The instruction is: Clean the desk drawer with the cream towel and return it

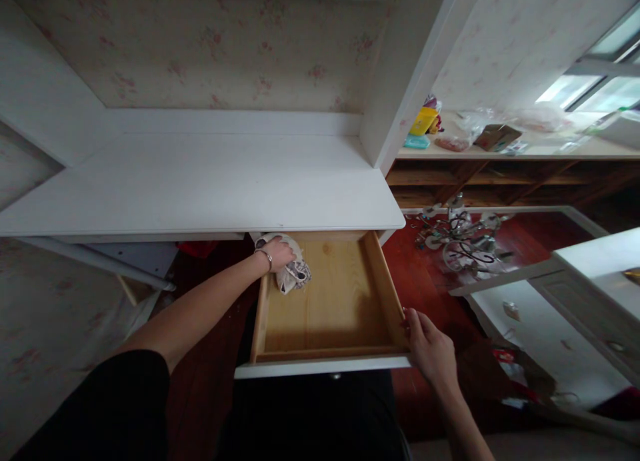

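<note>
Clearly the left hand [278,252] has its fingers curled down over a crumpled cloth [295,274], pressing it into the far left corner of the open drawer [330,301], just under the counter [200,181] edge. The right hand [430,344] rests on the drawer's near right corner, fingers [411,321] lightly spread along the side wall, holding nothing.

The likely trouble: if the right hand pushed the drawer shut while the left were inside, the wrist could be caught under the counter lip, and the bracelet [264,253] could snag there. The cloth, soft and loosely bunched, might bunch further against the back wall rather than slide.

The drawer is pale, smooth pine with visible grain, shallow and rectangular, fronted in white. The cloth is off-white with a grey print, limp and wrinkled. The counter is flat, matte white.
</note>
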`<state>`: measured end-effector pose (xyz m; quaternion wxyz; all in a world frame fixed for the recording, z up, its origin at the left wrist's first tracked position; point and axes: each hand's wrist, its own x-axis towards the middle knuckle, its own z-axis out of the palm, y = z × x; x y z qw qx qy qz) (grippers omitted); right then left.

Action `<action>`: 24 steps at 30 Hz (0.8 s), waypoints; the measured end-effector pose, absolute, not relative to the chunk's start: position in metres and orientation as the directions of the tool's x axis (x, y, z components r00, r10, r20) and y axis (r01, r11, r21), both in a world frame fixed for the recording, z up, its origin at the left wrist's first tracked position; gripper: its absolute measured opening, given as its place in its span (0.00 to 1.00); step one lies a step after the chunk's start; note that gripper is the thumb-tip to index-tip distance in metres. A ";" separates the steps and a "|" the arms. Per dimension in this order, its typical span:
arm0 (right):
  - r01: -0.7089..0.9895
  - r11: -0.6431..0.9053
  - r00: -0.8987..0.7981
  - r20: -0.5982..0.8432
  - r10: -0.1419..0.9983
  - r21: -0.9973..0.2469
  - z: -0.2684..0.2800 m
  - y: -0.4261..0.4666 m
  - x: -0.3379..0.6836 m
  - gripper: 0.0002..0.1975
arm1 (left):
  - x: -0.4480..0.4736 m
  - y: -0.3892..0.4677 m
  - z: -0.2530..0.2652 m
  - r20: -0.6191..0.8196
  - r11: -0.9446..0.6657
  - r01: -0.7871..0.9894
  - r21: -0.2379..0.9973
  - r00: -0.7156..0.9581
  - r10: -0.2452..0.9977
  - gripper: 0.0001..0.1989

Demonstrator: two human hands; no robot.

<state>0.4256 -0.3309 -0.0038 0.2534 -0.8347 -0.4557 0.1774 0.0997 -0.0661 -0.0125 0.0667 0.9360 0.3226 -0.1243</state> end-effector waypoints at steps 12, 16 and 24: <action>0.643 -0.465 0.531 -0.083 0.843 -0.609 -0.008 -0.331 0.429 0.27 | 0.088 -0.143 0.004 -0.200 -0.026 0.725 0.689 0.224 0.954 0.24; 0.628 -0.479 0.537 -0.104 0.837 -0.614 -0.009 -0.331 0.430 0.26 | 0.096 -0.161 0.002 -0.473 0.471 0.255 0.845 -0.056 0.879 0.13; 0.598 -0.494 0.542 -0.135 0.829 -0.631 -0.005 -0.330 0.427 0.26 | 0.150 -0.113 -0.018 -0.362 0.416 0.317 0.852 -0.217 0.907 0.18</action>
